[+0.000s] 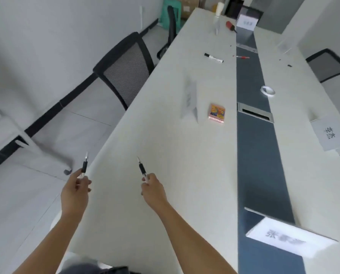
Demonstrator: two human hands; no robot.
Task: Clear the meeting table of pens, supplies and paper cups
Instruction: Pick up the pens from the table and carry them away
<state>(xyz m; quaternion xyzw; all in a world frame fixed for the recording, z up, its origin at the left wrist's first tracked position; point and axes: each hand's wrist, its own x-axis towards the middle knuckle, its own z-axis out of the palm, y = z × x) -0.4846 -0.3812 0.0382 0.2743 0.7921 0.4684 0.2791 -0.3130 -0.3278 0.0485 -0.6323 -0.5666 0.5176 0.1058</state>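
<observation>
Long and white, the meeting table [165, 135] is stretched out ahead, split down its length by a grey-blue strip [252, 155], with a black mesh chair [125, 64] tucked in at the left side. Folded name cards [191, 99] are stood along it.

Down near the front, both arms are held forward. The left hand [74, 191] is poised right at the table's left edge, the right hand [154, 189] over the near tabletop, and a pen is pinched in curled fingers and thumb of each. One per hand, and so, by the look of it, two are gathered in a single pass.

Further off, a small orange box [216, 112], a tape roll [267, 90] and a black-capped marker [213, 57] are left lying, not yet collected.

Now the pens: the left pen [84, 165] and right pen [142, 169] are gripped at their rear ends. Their long axes are run roughly along the table's length, tips aimed away toward the far end and the two leaning slightly inward.
</observation>
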